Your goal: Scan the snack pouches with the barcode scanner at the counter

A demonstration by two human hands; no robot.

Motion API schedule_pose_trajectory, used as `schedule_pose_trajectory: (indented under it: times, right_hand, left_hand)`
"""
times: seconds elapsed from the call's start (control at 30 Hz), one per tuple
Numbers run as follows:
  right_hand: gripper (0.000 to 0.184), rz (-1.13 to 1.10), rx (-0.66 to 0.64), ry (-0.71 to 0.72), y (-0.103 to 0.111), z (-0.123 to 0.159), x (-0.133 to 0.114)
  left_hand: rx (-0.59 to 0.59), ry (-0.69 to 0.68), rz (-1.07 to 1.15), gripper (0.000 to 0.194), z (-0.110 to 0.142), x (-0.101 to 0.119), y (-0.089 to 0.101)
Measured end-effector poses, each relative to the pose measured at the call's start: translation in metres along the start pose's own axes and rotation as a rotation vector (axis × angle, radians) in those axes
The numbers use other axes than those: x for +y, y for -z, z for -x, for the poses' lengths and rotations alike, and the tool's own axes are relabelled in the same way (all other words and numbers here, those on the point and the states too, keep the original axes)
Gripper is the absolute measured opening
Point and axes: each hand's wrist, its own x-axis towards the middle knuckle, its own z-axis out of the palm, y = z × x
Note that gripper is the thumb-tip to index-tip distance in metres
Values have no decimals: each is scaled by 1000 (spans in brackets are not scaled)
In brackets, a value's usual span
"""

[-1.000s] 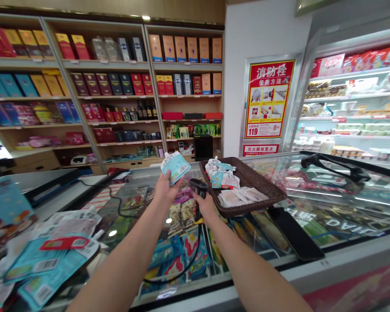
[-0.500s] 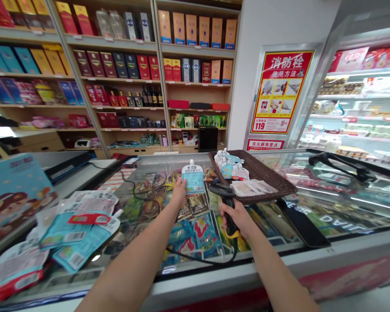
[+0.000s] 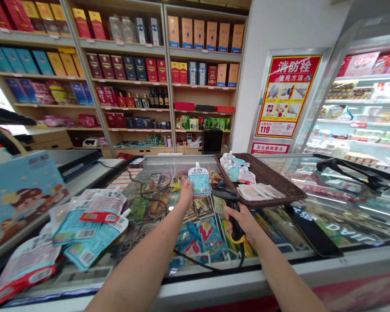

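Observation:
My left hand (image 3: 186, 193) pinches the left edge of a blue-and-white spouted drink pouch (image 3: 199, 181), its spout pointing up. In my right hand (image 3: 239, 220) is a black barcode scanner (image 3: 233, 208) with yellow trim, held by the handle, its head angled toward the pouch. A cable (image 3: 198, 262) runs from the scanner's base across the glass top. Several more pouches (image 3: 94, 225), blue and red, lie in a loose pile to the left. Others (image 3: 235, 168) sit in the brown wicker basket (image 3: 276, 177) beyond my right hand, along with flat pale packets (image 3: 260, 192).
Under my hands is a glass-topped freezer (image 3: 143, 268) full of packaged food. A black flat strip (image 3: 313, 232) lies right of the basket. An illustrated blue box (image 3: 22, 190) stands at left. Shelves of boxed goods (image 3: 126, 69) line the back wall, and a lit fridge (image 3: 367, 104) is at right.
The whole view has shifted slightly, so everything appears a little farther right. Both hands keep their holds on the pouch and the scanner.

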Motion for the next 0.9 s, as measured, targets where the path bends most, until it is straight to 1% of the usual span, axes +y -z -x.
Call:
schedule_pose_trajectory:
  times: [0.07,0.17,0.23,0.27,0.37,0.5,0.63,0.8,0.9]
  right_hand:
    - [40,-20,-27,25,-4,-10,-13]
    - [41,37,-48,50,-14,-36,-31]
    - [41,82,-35,97,-23,-55,-36]
    - [41,86,-41,113,-27,-63,-36]
    - [39,39,-68,90,-32,-78,-25]
    - [37,-5,-96,18,-26,-77,-17]
    - [33,33,-103,-26,-20,-69,-21]
    - [32,101,-140,-33,-22,-62,-26]
    - [33,111,-138,-38,-22,-59,-27]
  left_hand:
    - [27,10,112,35,-5,4,3]
    - [82,53,419,31,-12,10,13]
    - [144,85,587,26,-16,12,22]
    - [177,95,620,24,-18,12,26]
    - [239,110,653,23,-22,8,34]
    - [253,101,646,25,-25,1,35]
    - [235,88,608,29,-26,-1,32]
    - [206,77,560,30,-23,2,28]
    - [201,72,538,31,-21,4,26]
